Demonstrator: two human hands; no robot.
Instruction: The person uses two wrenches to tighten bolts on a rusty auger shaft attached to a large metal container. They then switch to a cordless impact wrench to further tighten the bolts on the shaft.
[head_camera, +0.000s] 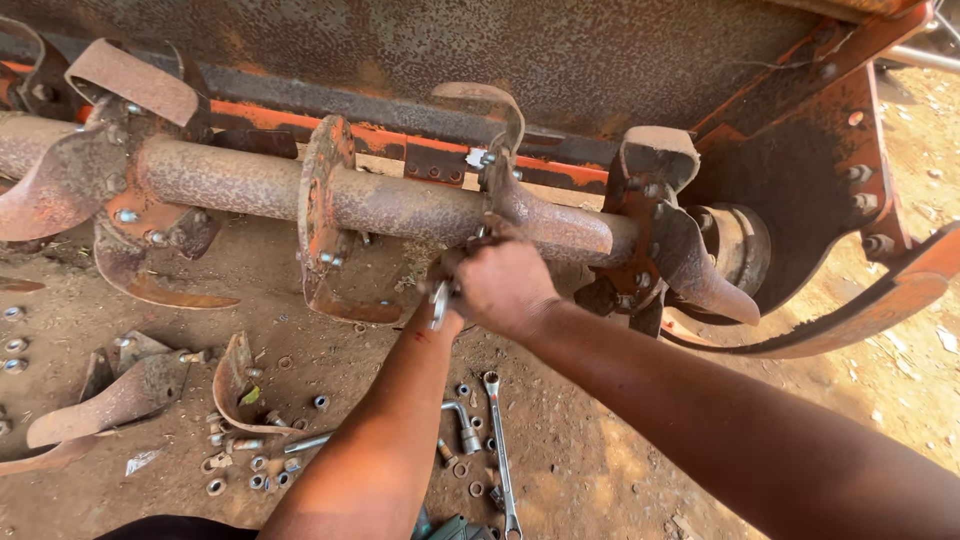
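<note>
Two bare forearms reach up from the bottom of the view, over a dirt floor (600, 470) strewn with loose steel nuts and washers (255, 478), a long silver combination spanner (500, 450) and a bent L-shaped socket wrench (462, 418). To the left lie detached curved rusty tiller blades (120, 395). Further in, the right hand (500, 288) is closed around a small shiny wrench (440, 303), gripping it firmly. The left hand (445, 268) sits tucked behind it, mostly hidden; I cannot tell whether it is closed or holding anything. Both work at a bolt under the rusty curved blade (520, 205) fixed to the long pitted rotor shaft (400, 200). For this to go well, I would judge the wrench should seat fully on the fastener and be pulled square, with the other hand bracing the far side so nothing slips. Behind stand the orange-painted frame (400, 138) and the rusty side plate (820, 170).
</note>
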